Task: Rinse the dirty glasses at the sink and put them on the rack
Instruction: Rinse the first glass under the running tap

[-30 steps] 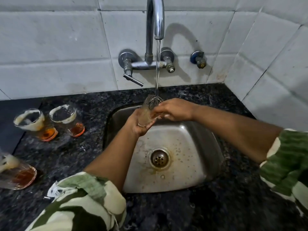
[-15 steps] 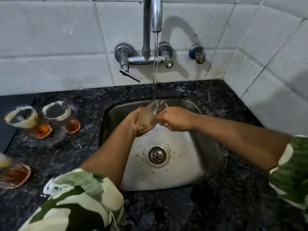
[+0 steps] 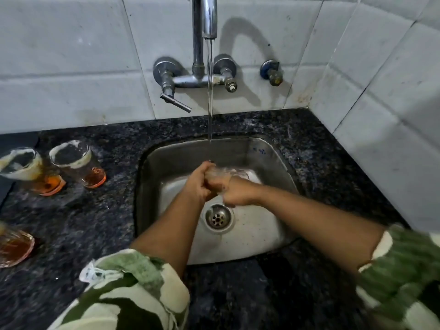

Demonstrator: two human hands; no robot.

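Observation:
A clear glass lies tilted between my two hands, low over the steel sink, under the running stream from the tap. My left hand grips its lower part. My right hand closes around its rim end, and most of the glass is hidden by my fingers and splashing water. Three dirty glasses with orange-brown dregs stand on the dark counter at left: one, one and one at the frame's edge. No rack is in view.
The drain sits just below my hands. A lever handle sticks out left of the spout, and a small valve is on the tiled wall at right. Tiled walls close the corner behind and to the right.
Both hands have lowered the glass deeper into the sink and tipped it more sideways. My view has tilted down, so the tap and the counter glasses sit higher in frame.

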